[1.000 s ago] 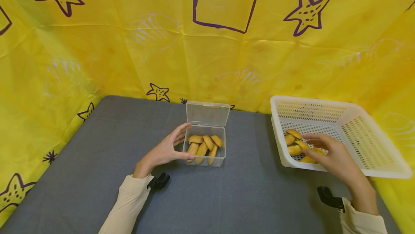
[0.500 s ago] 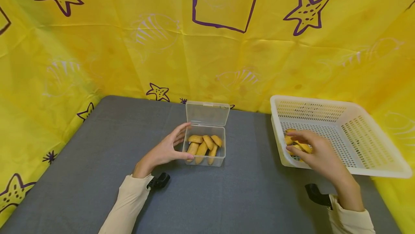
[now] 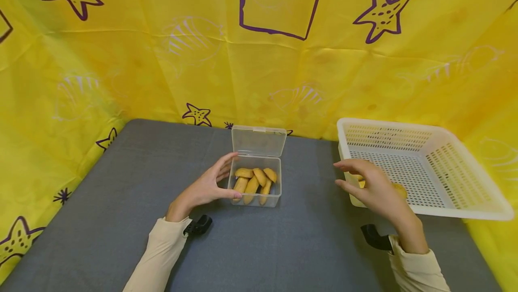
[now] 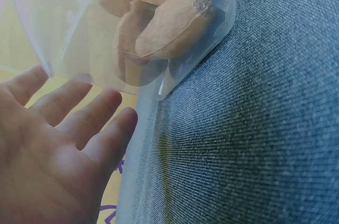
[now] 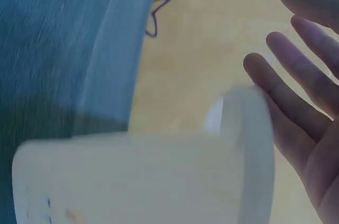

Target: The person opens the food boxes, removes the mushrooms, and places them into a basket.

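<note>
A clear plastic box (image 3: 275, 202) stands on the grey table with its hinged lid (image 3: 259, 141) raised. Three yellow-brown mushrooms (image 3: 252, 187) lie side by side in it, caps toward the lid. My left hand (image 3: 204, 187) spans the box's left side, thumb at the front wall and fingertips near the hinge. In the left wrist view its fingers (image 4: 95, 118) are spread and nearly straight against the clear wall. My right hand (image 3: 378, 190) hovers over the left wall of a white basket (image 3: 477, 179), thumb and fingers apart with nothing between them. It partly hides the mushrooms (image 3: 399, 189) in the basket.
Grey cloth covers the table (image 3: 307, 238). Behind it and at the sides hangs a yellow curtain (image 3: 259, 67) with starfish and fish drawings. The perforated basket sits at the table's right, its near right corner reaching over the table edge.
My right hand has moved left from above the mushrooms inside the basket to its left wall, the fingers staying apart. My left hand and the box have stayed in place.
</note>
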Available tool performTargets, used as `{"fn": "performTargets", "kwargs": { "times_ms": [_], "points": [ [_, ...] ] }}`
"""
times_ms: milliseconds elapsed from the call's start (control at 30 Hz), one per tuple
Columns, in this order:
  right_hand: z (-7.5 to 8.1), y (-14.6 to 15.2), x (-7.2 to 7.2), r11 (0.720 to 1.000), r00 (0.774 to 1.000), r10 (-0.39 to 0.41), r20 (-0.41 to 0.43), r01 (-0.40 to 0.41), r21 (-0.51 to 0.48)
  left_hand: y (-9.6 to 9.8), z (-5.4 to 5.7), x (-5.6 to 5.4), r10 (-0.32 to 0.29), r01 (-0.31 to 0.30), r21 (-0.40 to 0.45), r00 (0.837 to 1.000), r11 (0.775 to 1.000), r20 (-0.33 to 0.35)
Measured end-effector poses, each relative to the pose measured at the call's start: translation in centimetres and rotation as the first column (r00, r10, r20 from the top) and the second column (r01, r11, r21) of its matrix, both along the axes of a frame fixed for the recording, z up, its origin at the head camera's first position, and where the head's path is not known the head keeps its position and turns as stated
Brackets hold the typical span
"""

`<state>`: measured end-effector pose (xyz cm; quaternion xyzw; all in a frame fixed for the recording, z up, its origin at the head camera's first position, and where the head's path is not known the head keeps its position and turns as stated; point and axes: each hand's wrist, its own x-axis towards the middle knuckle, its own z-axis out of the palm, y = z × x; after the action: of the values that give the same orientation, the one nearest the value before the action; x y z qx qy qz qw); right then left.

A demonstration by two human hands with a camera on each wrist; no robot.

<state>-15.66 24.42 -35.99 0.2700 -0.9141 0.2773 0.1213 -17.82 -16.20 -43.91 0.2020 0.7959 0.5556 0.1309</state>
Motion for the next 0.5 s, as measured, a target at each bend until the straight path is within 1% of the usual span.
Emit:
{"fn": "performTargets", "kwargs": {
  "times_ms": [67, 167, 300, 500],
  "points": [
    [-0.1, -0.7, -0.2, 0.999, 0.999, 0.034, -0.018, -0.034, -0.021, 0.0, 0.0, 0.0, 0.0, 0.0, 0.001, 1.0, 1.0, -0.001],
    [-0.5, -1.7, -0.5, 0.995, 0.996, 0.083, -0.014, -0.084, -0.055, -0.1, -0.1, 0.0, 0.002, -0.002, 0.0, 1.0, 1.0, 0.0],
    [-0.9, -3.2, -0.9, 0.989, 0.991, 0.129, 0.024, -0.127, -0.079, -0.1, -0.1, 0.0, 0.001, -0.001, -0.002, 1.0, 1.0, 0.007],
    [-1.3, -5.1, -1.5, 0.984, 0.982, 0.165, 0.095, -0.158, -0.076, 0.0, -0.1, -0.1, 0.0, 0.0, -0.008, 1.0, 1.0, 0.004]
  ]
}}
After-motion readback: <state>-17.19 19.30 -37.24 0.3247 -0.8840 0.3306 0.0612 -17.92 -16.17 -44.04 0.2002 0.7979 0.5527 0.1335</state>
